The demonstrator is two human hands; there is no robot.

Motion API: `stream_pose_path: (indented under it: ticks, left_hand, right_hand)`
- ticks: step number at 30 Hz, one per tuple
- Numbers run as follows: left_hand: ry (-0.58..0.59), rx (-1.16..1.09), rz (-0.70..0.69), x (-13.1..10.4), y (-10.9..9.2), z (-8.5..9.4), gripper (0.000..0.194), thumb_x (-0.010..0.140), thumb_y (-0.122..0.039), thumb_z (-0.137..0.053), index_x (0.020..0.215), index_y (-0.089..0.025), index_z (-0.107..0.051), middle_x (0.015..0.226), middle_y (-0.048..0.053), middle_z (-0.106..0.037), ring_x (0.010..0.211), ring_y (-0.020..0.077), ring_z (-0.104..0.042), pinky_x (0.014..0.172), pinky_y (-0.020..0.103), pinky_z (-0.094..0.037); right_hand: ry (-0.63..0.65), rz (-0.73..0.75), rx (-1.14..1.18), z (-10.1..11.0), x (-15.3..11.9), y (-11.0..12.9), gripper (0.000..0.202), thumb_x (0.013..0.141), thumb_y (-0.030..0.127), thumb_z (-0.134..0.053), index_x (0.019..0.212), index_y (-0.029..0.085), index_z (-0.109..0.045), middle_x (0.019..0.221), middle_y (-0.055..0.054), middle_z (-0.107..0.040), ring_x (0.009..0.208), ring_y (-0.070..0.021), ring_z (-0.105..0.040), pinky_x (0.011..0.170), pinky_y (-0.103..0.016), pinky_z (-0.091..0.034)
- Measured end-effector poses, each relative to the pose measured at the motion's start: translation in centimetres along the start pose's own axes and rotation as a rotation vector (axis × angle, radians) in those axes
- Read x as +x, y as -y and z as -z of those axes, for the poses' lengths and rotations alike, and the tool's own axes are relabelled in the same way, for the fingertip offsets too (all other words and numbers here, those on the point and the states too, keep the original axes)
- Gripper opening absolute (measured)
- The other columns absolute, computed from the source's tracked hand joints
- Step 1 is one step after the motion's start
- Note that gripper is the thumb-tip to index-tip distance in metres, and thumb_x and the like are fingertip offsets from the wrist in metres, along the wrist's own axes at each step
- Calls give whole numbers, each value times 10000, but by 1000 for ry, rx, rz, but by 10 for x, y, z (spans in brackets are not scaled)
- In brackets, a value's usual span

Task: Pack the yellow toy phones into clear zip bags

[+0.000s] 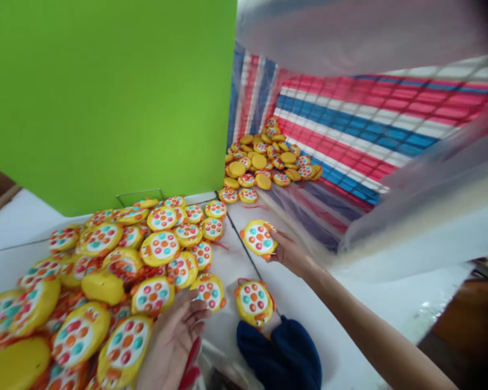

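Note:
My right hand (289, 252) grips the edge of a yellow duck-shaped toy (258, 238), its white oval face covered in coloured dots. Below it, a similar toy (254, 301) lies face up on the white table, beside a dark blue cloth item (287, 352). My left hand (179, 330), palm turned partly up and fingers loosely bent, holds nothing. It is close to a dotted toy (209, 292) at the near edge of a big pile of the same toys (158, 246); whether its fingertips touch that toy I cannot tell.
A tall bright green panel (106, 97) stands behind the pile, with a thin wire loop (139, 196) at its base. To the right, a red, white and blue striped sheet (350, 124) lines a grid-walled enclosure holding more yellow toys (259, 161). Clear plastic film (423, 216) hangs over its near side.

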State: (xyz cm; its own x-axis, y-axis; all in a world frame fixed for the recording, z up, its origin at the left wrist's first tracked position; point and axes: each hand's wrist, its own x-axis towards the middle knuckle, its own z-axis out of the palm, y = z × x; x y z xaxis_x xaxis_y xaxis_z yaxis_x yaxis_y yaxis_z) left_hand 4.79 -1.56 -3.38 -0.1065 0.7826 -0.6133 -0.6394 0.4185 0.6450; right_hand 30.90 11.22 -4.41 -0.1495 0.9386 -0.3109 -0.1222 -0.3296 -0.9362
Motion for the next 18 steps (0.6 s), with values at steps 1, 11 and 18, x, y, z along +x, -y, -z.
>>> stream_pose_path:
  ticks: [1, 11, 18]
  left_hand:
    - [24, 19, -3, -3, 4, -6, 319, 604, -241, -773, 892, -138, -682, 823, 89, -708, 760, 201, -665, 606, 255, -528]
    - [58, 187, -240, -16, 19, -9, 514, 677, -304, -764, 1163, -246, -607, 1129, 60, -662, 951, 198, -643, 752, 245, -524]
    - [145, 254, -286, -26, 16, -3, 608, 676, -239, -762, 1243, -224, -541, 1223, 80, -620, 1082, 238, -599, 846, 272, -512]
  right_hand:
    - [68, -8, 36, -15, -9, -6, 359, 833, 468, -603, 1004, 153, -614, 804, -60, -668, 594, -142, -609, 496, -237, -519]
    - [431, 248, -260, -97, -61, -32, 473, 864, 468, -581, 1244, 195, -510, 1086, -55, -615, 930, -182, -581, 781, -283, -502]
    - [397, 296, -263, -100, -78, -42, 550, 847, 400, -625, 1306, 176, -421, 1115, -70, -596, 989, -204, -567, 834, -316, -493]
